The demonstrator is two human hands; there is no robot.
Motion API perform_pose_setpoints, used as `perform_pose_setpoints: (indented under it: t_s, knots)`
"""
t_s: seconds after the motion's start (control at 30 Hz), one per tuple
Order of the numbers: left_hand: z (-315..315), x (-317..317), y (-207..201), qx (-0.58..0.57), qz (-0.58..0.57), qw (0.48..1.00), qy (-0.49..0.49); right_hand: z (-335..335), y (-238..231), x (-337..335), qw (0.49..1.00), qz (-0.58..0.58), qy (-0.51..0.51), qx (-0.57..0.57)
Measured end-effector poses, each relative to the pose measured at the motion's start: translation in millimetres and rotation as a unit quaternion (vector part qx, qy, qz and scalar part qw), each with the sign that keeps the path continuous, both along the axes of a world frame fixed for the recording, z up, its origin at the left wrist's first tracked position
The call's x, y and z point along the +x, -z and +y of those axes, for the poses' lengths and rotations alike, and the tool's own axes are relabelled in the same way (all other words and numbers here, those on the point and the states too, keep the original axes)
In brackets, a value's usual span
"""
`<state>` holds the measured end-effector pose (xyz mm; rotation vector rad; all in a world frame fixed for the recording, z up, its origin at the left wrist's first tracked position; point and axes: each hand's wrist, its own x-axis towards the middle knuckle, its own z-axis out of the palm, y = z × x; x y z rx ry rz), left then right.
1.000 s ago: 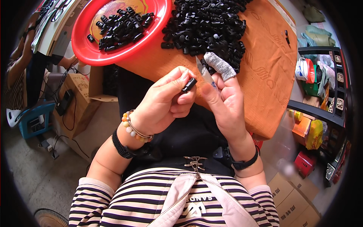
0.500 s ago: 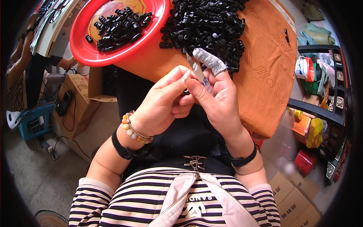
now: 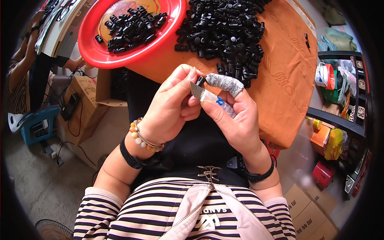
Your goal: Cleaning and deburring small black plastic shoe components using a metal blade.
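Observation:
Between the thumb and fingers of my left hand point(image 3: 170, 96) is a small black plastic piece point(image 3: 200, 81), cylindrical like a cord lock. My right hand point(image 3: 242, 120) grips a short knife point(image 3: 197, 91) with a pointed metal blade and a white-and-blue wrapped handle. The blade lies right beside the black piece; whether its edge touches is too small to tell. A grey knitted finger sleeve point(image 3: 226, 83) covers my right index finger, whose tip is against the piece. Beyond my hands lies a big heap of similar black pieces point(image 3: 224, 36).
A red round tray point(image 3: 86, 44) at the far left carries more black pieces point(image 3: 132, 32). An orange cloth point(image 3: 284, 80) covers the table. Cardboard boxes point(image 3: 86, 104) and a blue stool point(image 3: 36, 128) stand left, a dark shelf rack point(image 3: 336, 120) right. Another person's arm point(image 3: 26, 56) shows far left.
My right hand has shifted slightly right and down, and the knife has tilted so its blade points left. The black piece, mostly hidden before, now shows between my fingertips.

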<state>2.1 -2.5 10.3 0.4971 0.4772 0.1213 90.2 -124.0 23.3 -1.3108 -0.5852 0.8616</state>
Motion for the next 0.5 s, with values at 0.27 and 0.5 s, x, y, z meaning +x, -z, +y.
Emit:
perform_pose_setpoints:
  t_s: [0.27, 0.5]
  knots:
    - [-1.2, -0.6, -1.0, 0.030, -0.002, 1.000, -0.007, -1.6, 3.2, 0.5, 1.000, -0.022, -0.006, -0.007]
    - [-2.2, -1.3, -1.7, 0.042, -0.024, 0.999, -0.008, -1.4, -1.9, 2.2, 1.000, -0.014, -0.016, -0.004]
